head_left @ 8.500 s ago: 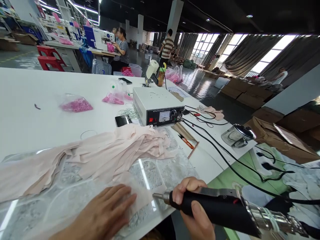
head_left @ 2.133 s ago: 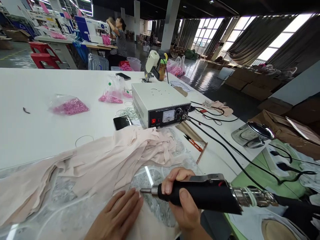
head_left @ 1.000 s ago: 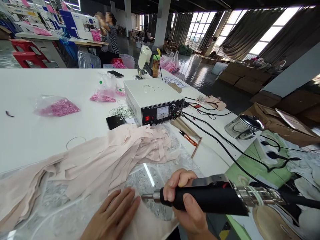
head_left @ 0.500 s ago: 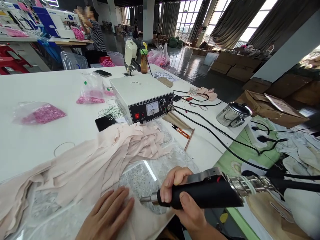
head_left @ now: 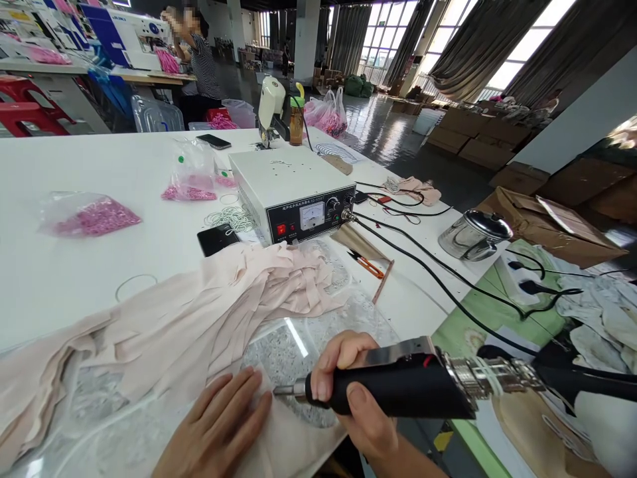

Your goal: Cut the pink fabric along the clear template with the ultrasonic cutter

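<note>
My right hand (head_left: 355, 392) is wrapped round a black handheld ultrasonic welder (head_left: 398, 385). Its metal tip points left and meets the edge of a pale pink fabric piece (head_left: 293, 438) close to my left fingertips; whether it presses on the cloth I cannot tell. Flat on that fabric lies my left hand (head_left: 219, 421), fingers stretched out. Beneath is a clear, shiny sheet (head_left: 279, 342) over a grey speckled surface. Beyond my hands, a heap of pale pink fabric strips (head_left: 239, 285) spreads to the left. A cable runs from the welder's rear end off to the right.
A white control box (head_left: 298, 192) stands behind the fabric, with black cables at its right. Orange thread snips (head_left: 367, 264), a phone (head_left: 219, 239), a lidded steel mug (head_left: 475, 234) and bags of pink pieces (head_left: 94, 216) lie around. A person (head_left: 202, 66) sits at a sewing machine far left.
The welder and my right hand have shifted slightly left, bringing the tip nearer my left fingers. My left hand stays flat on the fabric. The whole view has swung a little left.
</note>
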The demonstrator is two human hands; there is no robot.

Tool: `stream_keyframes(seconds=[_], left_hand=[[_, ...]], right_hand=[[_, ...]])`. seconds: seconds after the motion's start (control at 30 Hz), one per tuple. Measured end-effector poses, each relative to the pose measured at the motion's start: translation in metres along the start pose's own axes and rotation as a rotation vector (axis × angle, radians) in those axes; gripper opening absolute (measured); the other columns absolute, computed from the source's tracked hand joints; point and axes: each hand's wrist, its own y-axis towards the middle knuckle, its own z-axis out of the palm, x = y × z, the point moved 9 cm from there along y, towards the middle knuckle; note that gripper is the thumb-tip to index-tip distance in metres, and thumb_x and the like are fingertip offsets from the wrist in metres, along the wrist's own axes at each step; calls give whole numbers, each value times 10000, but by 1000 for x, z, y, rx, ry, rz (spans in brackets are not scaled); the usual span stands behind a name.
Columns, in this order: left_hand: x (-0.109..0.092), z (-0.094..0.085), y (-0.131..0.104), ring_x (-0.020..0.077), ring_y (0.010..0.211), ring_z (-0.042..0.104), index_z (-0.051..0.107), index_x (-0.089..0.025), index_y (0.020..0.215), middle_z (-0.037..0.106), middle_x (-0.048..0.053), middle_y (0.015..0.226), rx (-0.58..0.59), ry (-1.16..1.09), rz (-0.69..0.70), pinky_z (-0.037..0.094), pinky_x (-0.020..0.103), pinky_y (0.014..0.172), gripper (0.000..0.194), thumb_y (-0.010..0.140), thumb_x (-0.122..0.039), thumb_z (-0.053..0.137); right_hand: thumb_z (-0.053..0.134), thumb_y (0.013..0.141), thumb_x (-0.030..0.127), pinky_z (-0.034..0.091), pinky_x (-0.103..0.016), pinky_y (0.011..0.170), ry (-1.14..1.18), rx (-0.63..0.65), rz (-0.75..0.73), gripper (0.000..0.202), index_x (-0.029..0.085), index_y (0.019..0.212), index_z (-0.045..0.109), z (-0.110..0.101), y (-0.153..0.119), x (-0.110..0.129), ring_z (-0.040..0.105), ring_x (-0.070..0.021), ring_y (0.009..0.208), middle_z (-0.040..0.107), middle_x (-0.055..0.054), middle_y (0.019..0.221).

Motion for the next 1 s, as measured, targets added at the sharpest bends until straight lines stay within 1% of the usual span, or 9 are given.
stream_keyframes(seconds=[0.17,0.23,0.4,0.5,0.63,0.77,0.87,0.93,1.0], left_hand=[[0,-1,1,278,1313,543,646,-183,1268,635,116,1363,2,27,20,394,420,1094,420,968,-74,372],[1,-2,1,275,1309,550,644,-186,1279,636,116,1361,-6,29,22,396,419,1100,418,998,-89,351],[4,-3,1,242,1350,520,612,-214,1342,619,80,1401,27,8,3,335,425,1172,479,993,-32,338],[4,-4,2,234,1358,518,602,-222,1359,619,69,1407,45,5,3,360,426,1174,500,980,-17,349],[2,-9,6,246,1343,541,599,-215,1364,640,72,1384,46,6,15,393,433,1172,485,992,-28,350],[-2,-10,9,220,1355,530,596,-195,1370,648,76,1373,77,15,54,401,374,1169,482,1007,-33,322],[-7,-12,8,213,1351,534,600,-171,1363,669,87,1338,86,4,91,420,349,1149,462,1033,-64,295],[-10,-12,8,211,1332,552,601,-165,1361,686,87,1309,85,-10,95,431,334,1136,441,1039,-77,314],[-13,-12,9,207,1309,570,607,-156,1348,698,89,1283,78,-23,90,436,324,1128,425,1037,-75,330]], right_hand=[[610,924,430,530,-337,550,-85,36,64,182,266,947,534,-1,0,-5,590,-144,565,612,-16,854],[615,923,425,532,-332,546,-75,32,53,178,265,954,543,0,1,-5,583,-137,557,612,-15,858],[584,931,418,482,-262,484,62,-79,-31,149,279,982,577,-8,0,16,522,-89,503,574,12,849],[584,928,437,463,-265,475,62,-58,36,160,281,966,585,-9,-10,28,517,-95,497,572,12,824],[622,911,486,458,-280,475,39,-54,133,197,296,957,592,-20,-26,25,520,-93,472,611,6,845],[693,868,480,511,-302,433,169,130,167,203,305,938,615,-25,-30,6,564,-107,428,661,3,849],[748,815,508,548,-333,418,206,181,235,266,280,866,621,-32,-28,-7,598,-140,427,662,-5,780],[726,832,521,566,-353,436,239,205,240,265,272,872,642,-31,-27,-6,631,-160,444,673,-21,782],[659,895,490,580,-372,472,289,253,204,219,277,948,673,-25,-29,0,665,-172,475,692,-46,849]])
